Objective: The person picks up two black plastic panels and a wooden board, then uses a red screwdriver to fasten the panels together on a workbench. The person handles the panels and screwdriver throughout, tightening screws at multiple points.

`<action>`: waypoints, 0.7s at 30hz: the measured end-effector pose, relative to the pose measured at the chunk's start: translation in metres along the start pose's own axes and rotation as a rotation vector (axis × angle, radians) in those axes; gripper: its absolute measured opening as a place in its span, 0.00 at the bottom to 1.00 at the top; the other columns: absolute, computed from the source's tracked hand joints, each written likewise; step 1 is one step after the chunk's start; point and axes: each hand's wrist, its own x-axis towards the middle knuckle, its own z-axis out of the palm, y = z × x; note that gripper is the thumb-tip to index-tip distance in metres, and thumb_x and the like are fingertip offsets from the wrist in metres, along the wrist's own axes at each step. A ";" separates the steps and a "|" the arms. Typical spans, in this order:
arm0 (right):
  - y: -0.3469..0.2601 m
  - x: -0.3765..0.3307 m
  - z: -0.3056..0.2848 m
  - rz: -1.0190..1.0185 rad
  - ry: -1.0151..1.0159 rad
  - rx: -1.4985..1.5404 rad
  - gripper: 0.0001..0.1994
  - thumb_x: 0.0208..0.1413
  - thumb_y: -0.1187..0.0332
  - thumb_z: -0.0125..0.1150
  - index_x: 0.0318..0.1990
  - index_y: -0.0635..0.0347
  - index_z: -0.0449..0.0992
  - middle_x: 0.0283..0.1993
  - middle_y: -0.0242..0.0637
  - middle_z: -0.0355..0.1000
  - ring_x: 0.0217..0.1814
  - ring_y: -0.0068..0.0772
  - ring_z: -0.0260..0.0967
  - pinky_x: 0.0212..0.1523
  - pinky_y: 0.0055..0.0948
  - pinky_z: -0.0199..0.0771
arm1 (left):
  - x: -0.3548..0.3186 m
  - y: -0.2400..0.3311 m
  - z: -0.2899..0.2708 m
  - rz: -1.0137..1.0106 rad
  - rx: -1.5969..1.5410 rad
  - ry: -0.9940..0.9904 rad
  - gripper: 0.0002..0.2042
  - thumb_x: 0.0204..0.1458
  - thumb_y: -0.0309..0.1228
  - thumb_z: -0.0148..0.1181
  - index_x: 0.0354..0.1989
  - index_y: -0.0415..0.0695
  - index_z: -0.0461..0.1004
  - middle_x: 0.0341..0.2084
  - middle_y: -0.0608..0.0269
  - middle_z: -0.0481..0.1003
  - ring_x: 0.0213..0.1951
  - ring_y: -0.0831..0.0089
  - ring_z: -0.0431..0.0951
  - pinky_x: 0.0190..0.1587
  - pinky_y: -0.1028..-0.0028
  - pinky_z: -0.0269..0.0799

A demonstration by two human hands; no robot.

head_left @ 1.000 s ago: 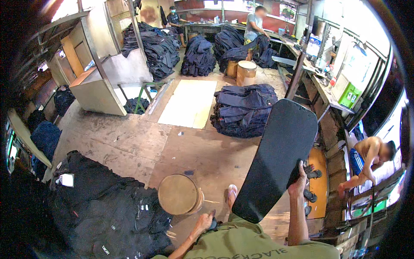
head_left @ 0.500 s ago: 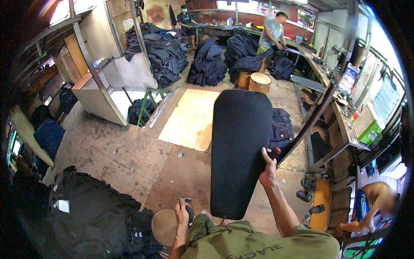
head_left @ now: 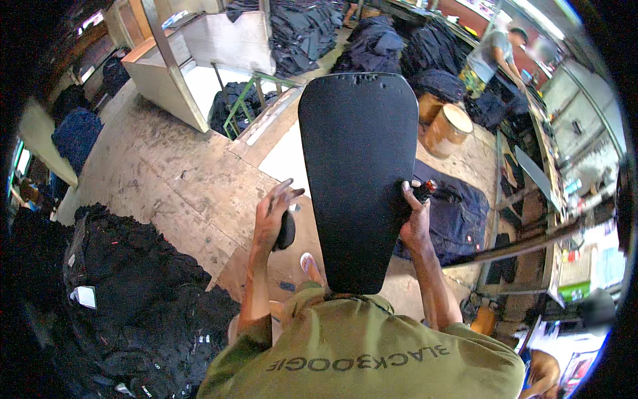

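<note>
A long black board (head_left: 359, 166), rounded at the far end and narrower towards me, stands out in front of my green shirt. Chips mark its far edge. My right hand (head_left: 415, 216) is closed around a small black tool with an orange-red end (head_left: 425, 191), its thumb by the board's right edge. To the board's left, my left hand (head_left: 269, 216) is raised with its fingers partly stretched. A dark rounded object (head_left: 286, 230) sits against its palm; its kind is unclear. Dark denim trousers (head_left: 452, 213) lie on the floor right of the board.
A heap of black garments (head_left: 133, 292) fills the near left. Denim piles (head_left: 369, 46) stand at the back, beside a round wooden drum (head_left: 449, 130). A low partition (head_left: 166, 86) borders a floor opening at left. Another person (head_left: 495, 56) bends over the right-hand bench.
The view has shifted, and the board appears higher and further left. My left hand has risen beside the board, its fingers more spread. The right hand stays by the board's right edge.
</note>
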 end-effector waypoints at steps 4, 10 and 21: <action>0.026 0.091 0.067 0.079 -0.120 -0.027 0.09 0.63 0.72 0.66 0.48 0.53 0.76 0.45 0.29 0.78 0.45 0.27 0.76 0.50 0.30 0.77 | 0.127 0.015 -0.029 -0.110 0.037 -0.005 0.21 0.67 0.43 0.58 0.56 0.37 0.78 0.25 0.75 0.70 0.27 0.86 0.68 0.29 0.81 0.62; 0.068 0.220 0.125 0.108 -0.128 -0.073 0.08 0.63 0.72 0.68 0.46 0.54 0.75 0.41 0.28 0.77 0.40 0.26 0.76 0.43 0.29 0.79 | 0.267 -0.003 -0.054 0.109 0.075 0.091 0.22 0.66 0.48 0.60 0.31 0.40 0.77 0.23 0.77 0.68 0.28 0.84 0.63 0.31 0.77 0.58; 0.169 0.534 0.140 0.404 -0.555 -0.785 0.21 0.52 0.62 0.80 0.51 0.59 0.83 0.31 0.21 0.73 0.31 0.14 0.64 0.34 0.22 0.65 | 0.605 -0.079 -0.097 0.173 0.076 0.557 0.22 0.67 0.47 0.59 0.35 0.37 0.80 0.23 0.76 0.67 0.28 0.84 0.62 0.32 0.76 0.56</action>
